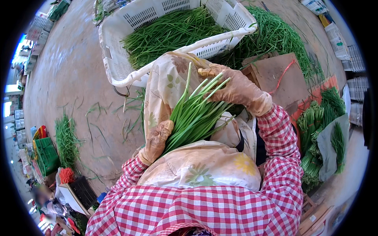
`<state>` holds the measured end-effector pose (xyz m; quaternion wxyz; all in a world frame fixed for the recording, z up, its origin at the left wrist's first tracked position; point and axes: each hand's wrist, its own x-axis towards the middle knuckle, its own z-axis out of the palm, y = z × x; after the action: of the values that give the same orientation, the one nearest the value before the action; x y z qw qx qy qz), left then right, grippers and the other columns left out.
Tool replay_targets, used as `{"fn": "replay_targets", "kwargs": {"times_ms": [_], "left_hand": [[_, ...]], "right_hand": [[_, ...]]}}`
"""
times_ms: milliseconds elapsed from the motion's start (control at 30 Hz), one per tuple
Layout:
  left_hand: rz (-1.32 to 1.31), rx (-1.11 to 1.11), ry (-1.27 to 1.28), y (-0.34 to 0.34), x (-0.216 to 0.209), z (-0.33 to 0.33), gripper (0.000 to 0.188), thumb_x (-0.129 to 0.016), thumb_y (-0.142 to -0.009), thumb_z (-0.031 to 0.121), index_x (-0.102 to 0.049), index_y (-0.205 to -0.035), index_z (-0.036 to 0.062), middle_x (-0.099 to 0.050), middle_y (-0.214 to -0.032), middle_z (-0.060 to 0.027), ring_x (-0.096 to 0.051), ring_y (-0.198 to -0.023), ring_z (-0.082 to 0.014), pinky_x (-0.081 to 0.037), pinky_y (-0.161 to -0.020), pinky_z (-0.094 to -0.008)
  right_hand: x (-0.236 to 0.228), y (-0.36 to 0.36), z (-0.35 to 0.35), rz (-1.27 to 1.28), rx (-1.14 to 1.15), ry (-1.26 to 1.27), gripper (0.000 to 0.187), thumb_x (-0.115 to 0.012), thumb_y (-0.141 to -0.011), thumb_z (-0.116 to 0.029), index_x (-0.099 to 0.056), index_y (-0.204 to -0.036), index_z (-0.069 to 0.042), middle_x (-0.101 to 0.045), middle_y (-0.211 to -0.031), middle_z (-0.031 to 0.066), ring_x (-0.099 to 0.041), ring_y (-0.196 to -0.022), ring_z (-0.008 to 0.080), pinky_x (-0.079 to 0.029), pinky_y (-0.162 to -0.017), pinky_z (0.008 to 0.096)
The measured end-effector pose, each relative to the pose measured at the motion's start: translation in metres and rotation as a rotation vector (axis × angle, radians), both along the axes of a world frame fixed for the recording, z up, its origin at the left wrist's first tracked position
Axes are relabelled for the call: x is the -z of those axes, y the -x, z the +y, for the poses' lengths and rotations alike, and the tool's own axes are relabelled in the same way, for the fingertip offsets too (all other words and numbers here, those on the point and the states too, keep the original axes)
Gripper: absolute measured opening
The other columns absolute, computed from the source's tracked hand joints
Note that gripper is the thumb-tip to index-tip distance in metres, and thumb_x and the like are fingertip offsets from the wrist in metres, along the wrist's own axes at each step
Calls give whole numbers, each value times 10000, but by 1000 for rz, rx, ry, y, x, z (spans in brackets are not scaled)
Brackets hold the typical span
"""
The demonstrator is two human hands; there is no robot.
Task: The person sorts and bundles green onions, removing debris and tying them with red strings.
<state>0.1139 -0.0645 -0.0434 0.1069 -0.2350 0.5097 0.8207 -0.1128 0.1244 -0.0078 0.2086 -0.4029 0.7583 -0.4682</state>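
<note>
Slanting stalks (193,118), pale ends (214,81) upper-right

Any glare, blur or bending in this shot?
In the head view, stacked crates lean along the curved right rim; the head view also shows glare at the left edge and pale sheen on the floor; head view's green stalks look sharp.

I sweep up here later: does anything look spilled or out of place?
Possibly spilled: a loose clump of green stalks lies on the floor at left, and a bigger heap spreads beside the white crate. They look odd because similar stalks sit inside the crate.
</note>
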Motion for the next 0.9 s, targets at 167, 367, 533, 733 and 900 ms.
{"fn": "replay_targets", "kwargs": {"times_ms": [167,367,533,733,900], "left_hand": [[18,-18,16,2,-3,3,324,-542,-946,306,-611,-1094,27,-571,-926,64,-490,-813,-19,-411,-740,-173],[-10,-75,-147,7,-9,7,477,-500,-943,410,-548,-1222,25,-588,-1092,-2,-524,-959,-76,-417,-865,-231],[38,31,-240,0,14,-8,588,-480,-920,503,-505,-1276,36,-591,-1156,-46,-549,-1028,-118,-431,-924,-275],[-8,-246,-479,-15,51,-29,655,-501,-882,559,-494,-1273,34,-627,-1130,-82,-628,-939,-159,-536,-792,-292],[36,-326,-569,-16,50,-26,647,-444,-905,566,-485,-1282,41,-655,-1055,-71,-643,-886,-165,-546,-761,-299]], "right_hand": [[-3,-5,-14,-52,-13,-158,559,-754,-684,-257,-601,-1163,-13,-660,-987,151,-630,-895,236,-482,-828,322],[-5,17,4,-442,-27,81,318,-628,-822,-100,-624,-1135,-48,-671,-998,112,-639,-834,205,-523,-756,290],[-20,54,59,-895,125,598,174,-561,-901,-169,-646,-983,-42,-597,-1188,125,-543,-1146,211,-473,-918,359],[20,80,92,299,594,-248,270,-527,-913,-207,-605,-1103,-32,-640,-1101,137,-607,-998,262,-503,-826,366],[15,6,85,-624,541,-26,441,-591,-877,-356,-577,-1177,-34,-665,-1028,96,-669,-760,146,-468,-535,220]]}}
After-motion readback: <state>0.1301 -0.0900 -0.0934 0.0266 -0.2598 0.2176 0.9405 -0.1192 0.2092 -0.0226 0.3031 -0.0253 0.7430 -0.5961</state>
